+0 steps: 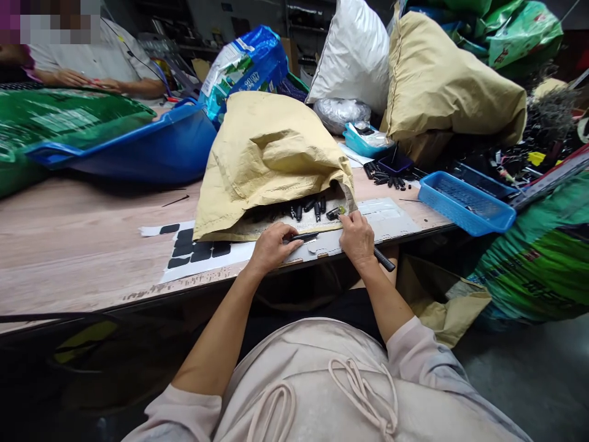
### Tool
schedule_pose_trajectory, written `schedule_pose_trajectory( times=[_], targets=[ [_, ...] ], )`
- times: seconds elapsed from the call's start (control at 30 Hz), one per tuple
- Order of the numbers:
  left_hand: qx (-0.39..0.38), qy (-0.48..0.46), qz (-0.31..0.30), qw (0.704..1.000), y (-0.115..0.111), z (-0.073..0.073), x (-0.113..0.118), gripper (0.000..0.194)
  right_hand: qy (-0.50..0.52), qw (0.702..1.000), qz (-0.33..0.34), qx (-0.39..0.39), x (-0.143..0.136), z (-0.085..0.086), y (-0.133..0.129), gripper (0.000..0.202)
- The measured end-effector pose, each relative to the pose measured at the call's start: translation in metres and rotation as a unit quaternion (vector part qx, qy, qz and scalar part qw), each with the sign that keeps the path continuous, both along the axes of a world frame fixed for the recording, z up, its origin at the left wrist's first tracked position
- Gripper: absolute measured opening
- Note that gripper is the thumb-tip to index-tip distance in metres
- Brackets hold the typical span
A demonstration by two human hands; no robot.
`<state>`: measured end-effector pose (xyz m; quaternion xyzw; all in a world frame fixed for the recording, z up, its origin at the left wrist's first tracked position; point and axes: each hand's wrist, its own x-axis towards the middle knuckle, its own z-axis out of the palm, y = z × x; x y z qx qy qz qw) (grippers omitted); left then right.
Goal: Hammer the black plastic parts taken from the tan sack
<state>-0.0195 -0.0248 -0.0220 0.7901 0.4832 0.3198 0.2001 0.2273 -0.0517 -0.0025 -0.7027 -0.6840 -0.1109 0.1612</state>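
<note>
My left hand (275, 247) is at the table's front edge, thumb and fingers closed on a slim black piece (306, 236) that points right. My right hand (358, 238) is closed around a tool whose black handle (384, 259) sticks out below the palm; its working end is hidden. Just past the right fingertips is a short black part with a yellowish clear end (335, 213); whether the fingers touch it I cannot tell. Both hands are in front of a tan sack (276, 159) lying on its side, mouth toward me, with several black parts (317, 210) inside.
A white sheet with black rounded patches (200, 248) lies left of my hands. A blue basket (467, 202) stands to the right, a large blue scoop-like tub (138, 150) to the left. Full sacks (451, 80) line the back. Another person's hands (87, 81) are at the far left.
</note>
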Motion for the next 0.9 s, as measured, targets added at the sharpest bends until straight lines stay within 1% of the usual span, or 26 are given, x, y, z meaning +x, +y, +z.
schedule_pose_trajectory(
  times=[0.13, 0.23, 0.3, 0.37, 0.43, 0.5, 0.57, 0.63, 0.7, 0.77, 0.83, 0.9],
  targets=[
    [-0.031, -0.035, -0.008, 0.999, 0.004, -0.001, -0.003, 0.014, 0.053, 0.999, 0.003, 0.0, 0.008, 0.003, 0.004, 0.044],
    [-0.049, -0.05, 0.0, 0.998, 0.004, 0.0, -0.002, 0.014, 0.134, 0.991, 0.024, 0.02, 0.015, 0.002, 0.003, 0.046],
    [-0.058, -0.057, 0.008, 0.997, 0.004, 0.0, -0.002, 0.016, 0.207, 0.974, 0.07, 0.051, 0.015, -0.001, -0.001, 0.043],
    [-0.064, -0.062, 0.013, 0.996, 0.005, 0.0, -0.001, 0.016, 0.28, 0.946, 0.14, 0.081, 0.012, -0.004, -0.008, 0.039],
    [-0.07, -0.066, 0.013, 0.995, 0.005, -0.001, -0.001, 0.017, 0.33, 0.916, 0.207, 0.095, 0.003, -0.006, -0.016, 0.035],
    [-0.072, -0.069, 0.011, 0.995, 0.005, -0.001, 0.0, 0.017, 0.347, 0.899, 0.25, 0.092, -0.008, -0.006, -0.024, 0.033],
    [-0.069, -0.074, 0.007, 0.995, 0.006, -0.001, 0.0, 0.016, 0.339, 0.893, 0.28, 0.096, -0.019, -0.006, -0.03, 0.032],
    [-0.064, -0.078, 0.003, 0.995, 0.006, -0.001, 0.0, 0.015, 0.32, 0.892, 0.299, 0.11, -0.028, -0.005, -0.035, 0.034],
    [-0.057, -0.073, 0.001, 0.996, 0.006, 0.0, 0.0, 0.014, 0.295, 0.9, 0.301, 0.115, -0.035, -0.005, -0.038, 0.036],
    [-0.049, -0.06, 0.001, 0.997, 0.005, 0.001, 0.0, 0.017, 0.261, 0.918, 0.286, 0.09, -0.038, -0.006, -0.041, 0.038],
    [-0.044, -0.048, 0.004, 0.998, 0.005, 0.001, 0.0, 0.019, 0.228, 0.936, 0.265, 0.047, -0.039, -0.006, -0.042, 0.04],
    [-0.047, -0.048, 0.004, 0.998, 0.005, 0.001, 0.0, 0.016, 0.208, 0.944, 0.254, 0.023, -0.038, -0.006, -0.043, 0.041]
  ],
)
